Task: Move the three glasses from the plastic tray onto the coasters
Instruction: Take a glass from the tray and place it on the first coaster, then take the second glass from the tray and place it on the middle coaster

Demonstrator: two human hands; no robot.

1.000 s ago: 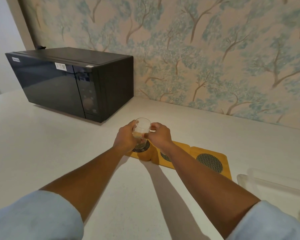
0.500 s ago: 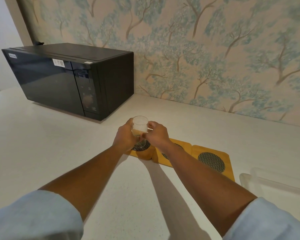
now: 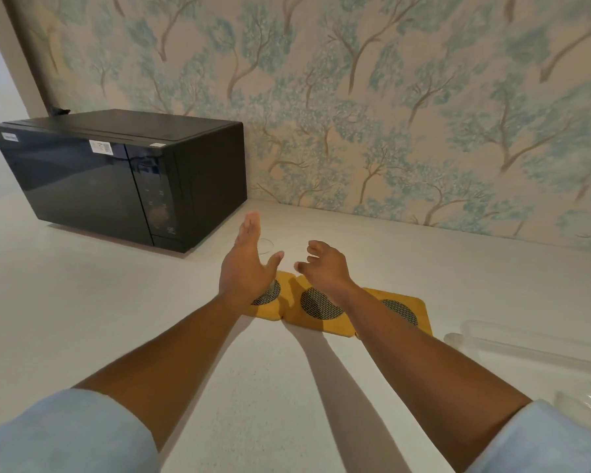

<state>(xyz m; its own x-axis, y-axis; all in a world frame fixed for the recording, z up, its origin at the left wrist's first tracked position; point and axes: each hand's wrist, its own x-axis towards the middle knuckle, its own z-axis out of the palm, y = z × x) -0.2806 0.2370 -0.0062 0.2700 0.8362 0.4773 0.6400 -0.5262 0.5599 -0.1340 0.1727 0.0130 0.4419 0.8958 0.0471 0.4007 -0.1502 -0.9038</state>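
Left hand [image 3: 244, 268] spread wide, empty. Glass [image 3: 266, 246] sits on leftmost coaster [image 3: 270, 295], mostly hidden behind the palm. Right hand [image 3: 323, 266] loosely curled, empty, at 3 o'clock of it. Risk: the left thumb clips the rim and tips it.

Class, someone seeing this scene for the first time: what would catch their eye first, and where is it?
Two bare arms reach in from the bottom, the left hand and right hand open above a row of three yellow coasters at centre. A clear glass shows faintly beside the left hand. A black microwave sits at left on the white counter, and tree-patterned wallpaper fills the background.
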